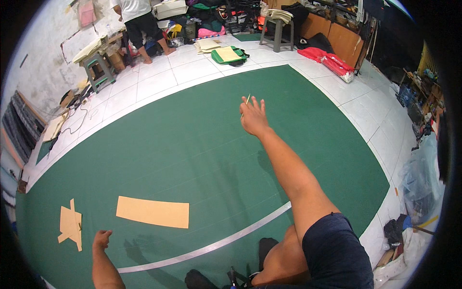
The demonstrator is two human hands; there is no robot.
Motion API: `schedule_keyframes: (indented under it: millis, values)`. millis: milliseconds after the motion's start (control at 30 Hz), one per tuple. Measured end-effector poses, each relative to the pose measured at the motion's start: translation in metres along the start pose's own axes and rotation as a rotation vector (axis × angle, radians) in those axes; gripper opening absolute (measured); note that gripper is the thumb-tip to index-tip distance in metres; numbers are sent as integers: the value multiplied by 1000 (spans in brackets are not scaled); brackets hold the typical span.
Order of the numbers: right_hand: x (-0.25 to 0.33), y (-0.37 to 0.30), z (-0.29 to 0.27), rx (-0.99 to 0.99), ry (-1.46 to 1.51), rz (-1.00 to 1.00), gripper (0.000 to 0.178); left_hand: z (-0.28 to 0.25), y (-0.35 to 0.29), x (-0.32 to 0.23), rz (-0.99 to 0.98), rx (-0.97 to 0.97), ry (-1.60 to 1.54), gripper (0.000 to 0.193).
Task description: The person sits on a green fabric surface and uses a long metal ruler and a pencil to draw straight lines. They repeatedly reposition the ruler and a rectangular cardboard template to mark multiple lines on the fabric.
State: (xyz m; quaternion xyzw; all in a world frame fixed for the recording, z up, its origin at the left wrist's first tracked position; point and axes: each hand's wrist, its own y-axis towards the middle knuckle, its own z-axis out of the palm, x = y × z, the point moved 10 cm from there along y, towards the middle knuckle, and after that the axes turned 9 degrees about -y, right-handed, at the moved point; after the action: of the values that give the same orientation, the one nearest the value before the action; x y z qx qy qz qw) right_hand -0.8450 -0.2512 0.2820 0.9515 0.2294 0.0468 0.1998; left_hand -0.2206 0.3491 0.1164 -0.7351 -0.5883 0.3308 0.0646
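Observation:
A wide sheet of dark green cloth [192, 130] lies spread on the floor, with faint straight lines across it. My right hand [253, 116] is stretched out over its far part, fingers partly spread, holding a thin, pale pencil-like stick [248, 99]. My left hand [101, 239] hovers low at the left, its fingers curled with nothing visible in them. Just beyond it lies a tan rectangular card pattern piece [153, 212]. Several smaller tan card pieces [70, 224] overlap in a pile to its left. A long metal ruler [207, 247] rests on the cloth near my legs.
White tiles [159, 79] border the cloth. Another person [139, 21] stands at the back left near a grey-green stool [98, 72]. A green bag [230, 55], a grey stool [277, 33] and red packages [329, 62] sit along the far side. Plastic bags [423, 168] lie at right.

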Motion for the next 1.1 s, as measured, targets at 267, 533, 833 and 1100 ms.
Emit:
schedule_keyframes:
  millis: [267, 533, 833, 1100]
  values:
    - [8, 9, -20, -202, 46, 4, 11, 10, -8, 1, -47, 64, -15, 63]
    - [18, 16, -17, -179, 124, 13, 13, 12, 1, -2, 39, 18, -35, 59]
    - [86, 4, -25, -140, 174, -207, 12, 16, 7, -2, 51, 11, -74, 64]
    - [110, 8, -23, -140, 200, -203, 14, 26, 2, -11, 65, 37, -82, 65]
